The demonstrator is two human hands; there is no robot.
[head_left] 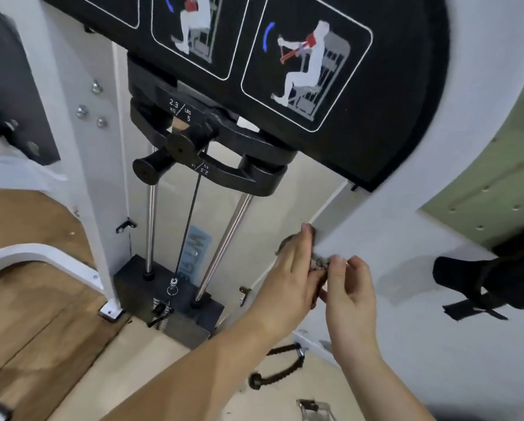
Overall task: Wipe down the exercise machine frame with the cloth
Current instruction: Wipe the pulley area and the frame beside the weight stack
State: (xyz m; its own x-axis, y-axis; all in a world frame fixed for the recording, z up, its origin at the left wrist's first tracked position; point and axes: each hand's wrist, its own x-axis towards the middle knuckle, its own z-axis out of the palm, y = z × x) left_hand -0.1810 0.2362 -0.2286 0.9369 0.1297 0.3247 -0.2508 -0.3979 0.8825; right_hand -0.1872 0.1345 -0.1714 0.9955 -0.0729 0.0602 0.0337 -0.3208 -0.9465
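At the right-hand upright of the white exercise machine frame [385,238], below the black instruction placard [406,117]: one small grey cloth [319,264], bunched, held against the upright's inner edge between both hands. Left hand [297,268]: fingers straight and pressed together, laid over the cloth on the edge; thumb hidden, so no telling whether curled beneath. Right hand [351,290]: fingertips pinching a loose end of the cloth, just beside the left palm. Step in hand, by judgement: gathering or refolding the cloth for a stroke along this upright; share of frame already wiped not readable from this view. To do well: fold to a flat pad rather than a wad, for full contact; wrap round the corner to take both faces of the edge in one pass; work downward in overlapping strokes, from under the placard toward the foot; press evenly with the flat fingers, not the tips; turn to a fresh face once soiled. Keep clear of the chrome guide rods [224,247], the cable [190,214] and the weight stack [169,302], near on the left, to avoid snagging the loose end. Also noted: strap handle [280,363] lying on the floor below the hands.
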